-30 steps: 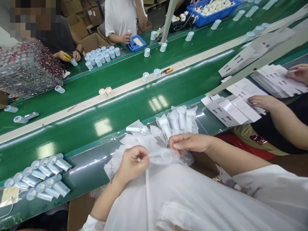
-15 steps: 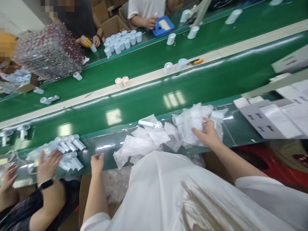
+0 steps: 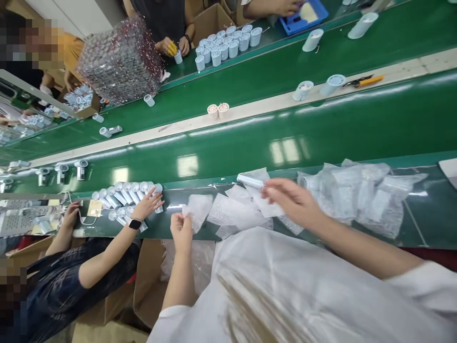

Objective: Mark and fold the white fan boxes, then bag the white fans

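Observation:
My left hand [image 3: 182,228] pinches the edge of a bubble-wrap bag [image 3: 200,209], which stands off the work surface. My right hand [image 3: 294,200] is at a white handheld fan [image 3: 250,180], its fingers closed about the head end, which they hide. Under the fan lie several flat bubble-wrap bags [image 3: 235,209] in a loose heap. To the right of my right hand is a pile of bagged fans [image 3: 357,190].
At left a co-worker's hand [image 3: 148,205] rests over rows of fans [image 3: 123,195]. A green conveyor belt [image 3: 232,147] runs behind. Across it stand white cups [image 3: 228,45], a blue tray [image 3: 303,19] and cutters with an orange handle [image 3: 371,81]. Cardboard boxes [image 3: 150,281] sit below the edge.
My right hand has left the bagged pile and come over to the fan. My left hand, empty before, now has a bag. The view has swung left.

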{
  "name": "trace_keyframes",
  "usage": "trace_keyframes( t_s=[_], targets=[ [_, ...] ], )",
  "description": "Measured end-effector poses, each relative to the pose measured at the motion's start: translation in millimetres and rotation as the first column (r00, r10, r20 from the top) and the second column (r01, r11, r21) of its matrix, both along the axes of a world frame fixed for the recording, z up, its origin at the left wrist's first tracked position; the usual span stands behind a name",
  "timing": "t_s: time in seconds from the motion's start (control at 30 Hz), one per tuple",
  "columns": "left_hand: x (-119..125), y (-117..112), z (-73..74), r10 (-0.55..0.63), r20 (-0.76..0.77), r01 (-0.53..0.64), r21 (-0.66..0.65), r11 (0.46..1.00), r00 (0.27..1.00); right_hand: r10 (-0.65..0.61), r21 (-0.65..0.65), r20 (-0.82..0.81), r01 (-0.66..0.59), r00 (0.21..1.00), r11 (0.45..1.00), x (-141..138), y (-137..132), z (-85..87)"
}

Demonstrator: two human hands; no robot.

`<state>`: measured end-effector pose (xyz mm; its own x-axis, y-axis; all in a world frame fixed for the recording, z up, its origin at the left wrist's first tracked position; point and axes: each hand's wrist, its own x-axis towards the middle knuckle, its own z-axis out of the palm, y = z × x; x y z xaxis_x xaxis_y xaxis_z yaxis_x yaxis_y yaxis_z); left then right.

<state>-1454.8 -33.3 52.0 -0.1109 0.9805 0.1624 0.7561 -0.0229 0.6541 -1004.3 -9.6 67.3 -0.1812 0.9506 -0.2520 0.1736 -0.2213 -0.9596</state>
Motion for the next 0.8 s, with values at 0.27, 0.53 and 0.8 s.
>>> trace_keyframes(
  t_s=[0.27, 0.53, 0.8],
  targets=[
    [97.6, -55.4, -28.5, 0.422, 0.248, -0.368, -0.236, 0.899, 0.872, 0.058, -0.607, -0.588, -0.487, 0.807, 0.628, -96.2, 52.6, -11.3],
    [51.2, -46.3, -55.3, 0.765, 0.067, -0.715, -0.314, 0.625, 0.64, -0.073, -0.54, -0.411, -0.178, 0.909, 0.823, -62.0, 42.4, -28.6],
    [40.7, -39.0, -60.2, 0.829, 0.175, -0.747, -0.366, 0.555, 0.53, -0.095, -0.176, 0.033, 0.099, 0.995, 0.979, -72.7, 47.9, -20.9]
  ],
)
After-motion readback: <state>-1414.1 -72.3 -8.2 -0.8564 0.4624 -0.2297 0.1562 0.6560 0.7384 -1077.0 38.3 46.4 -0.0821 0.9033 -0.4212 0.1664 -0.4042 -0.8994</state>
